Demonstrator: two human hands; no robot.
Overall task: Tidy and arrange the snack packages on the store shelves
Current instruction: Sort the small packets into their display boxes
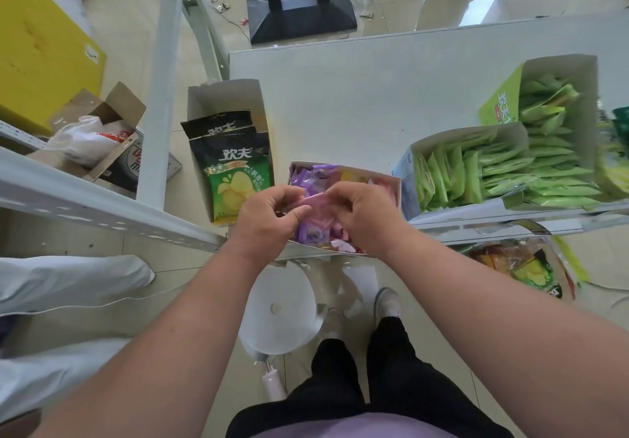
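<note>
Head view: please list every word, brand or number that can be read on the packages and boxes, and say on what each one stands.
"欢夫" — front black and green chip bag in the left box.
"50" — same bag, below the brand; the words after it are too small.
"欢夫", tilted and partly cut off — green flap of the far right box.
Small pink packet held by the left hand and right hand: no readable print.
Floor carton: letters partly hidden, unreadable.

black stand base point(301, 15) on floor, yellow box point(41, 53), white stool point(282, 315)
</note>
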